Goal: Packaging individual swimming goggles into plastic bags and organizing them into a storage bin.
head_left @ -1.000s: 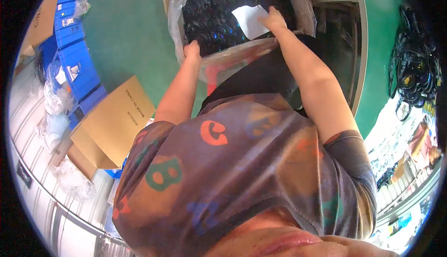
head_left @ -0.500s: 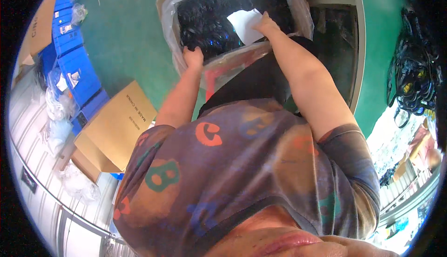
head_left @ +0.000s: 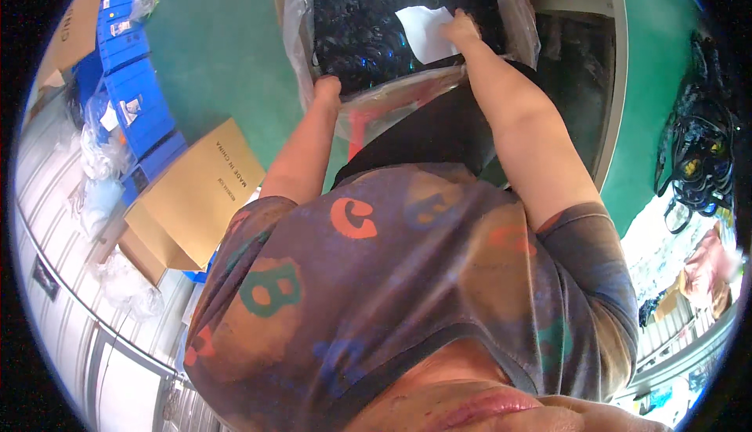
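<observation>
A carton with a clear plastic liner (head_left: 294, 48) stands in front of me, filled with glossy black pieces (head_left: 356, 32), too small to name, with blue glints among them. My right hand (head_left: 460, 31) reaches over the far right of the filling, its fingers closed on the edge of a white sheet of paper (head_left: 424, 34) that lies over the black pieces. At the carton's near left corner, my left hand (head_left: 327, 89) is curled inward against the liner and the black pieces. Its fingertips are hidden, so what it grips does not show.
An open brown carton (head_left: 196, 197) and blue bins (head_left: 137, 111) stand at the left, with clear plastic bags (head_left: 102, 146) beside them. A dark-topped surface with a pale frame (head_left: 576, 79) adjoins the carton on the right. Black straps (head_left: 697, 150) lie far right, near another person (head_left: 709, 271).
The paper and my right hand have shifted slightly right in the picture, along with the whole scene. My left hand's fingers, apart before, are now drawn together at the carton's corner.
</observation>
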Tool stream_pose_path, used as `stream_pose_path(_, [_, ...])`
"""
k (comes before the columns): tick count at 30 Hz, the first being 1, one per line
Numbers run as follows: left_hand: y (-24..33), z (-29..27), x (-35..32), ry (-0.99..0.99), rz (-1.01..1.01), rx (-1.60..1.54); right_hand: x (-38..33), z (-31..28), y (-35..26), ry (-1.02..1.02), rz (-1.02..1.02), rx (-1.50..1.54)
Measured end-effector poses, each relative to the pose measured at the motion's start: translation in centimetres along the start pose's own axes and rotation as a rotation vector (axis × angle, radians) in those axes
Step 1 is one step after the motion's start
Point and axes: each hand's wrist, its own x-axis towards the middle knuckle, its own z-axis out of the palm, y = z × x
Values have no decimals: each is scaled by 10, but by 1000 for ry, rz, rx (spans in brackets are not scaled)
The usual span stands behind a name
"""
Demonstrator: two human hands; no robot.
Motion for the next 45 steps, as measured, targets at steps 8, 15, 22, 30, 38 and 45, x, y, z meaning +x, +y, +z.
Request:
stream_pose_path(8, [-8,2,9,-97,208,-81,15,11,6,-135,-135,-47])
stream_pose_path(15, [-3,5,6,-86,349,228,19,16,-11,61,-252,161])
stream_pose_path(22, [23,36,-15,-377,191,298,25,-52,43,367,338,197])
stream_pose_path(30, [38,49,-57,-564,572,757,107,-14,129,99,-132,-639])
stream_pose_path(38, [43,32,-67,-320,521,1047,110,-16,138,-229,65,-60])
stream_pose_path(45, [57,80,-90,-263,645,860,71,-61,114,-435,331,269])
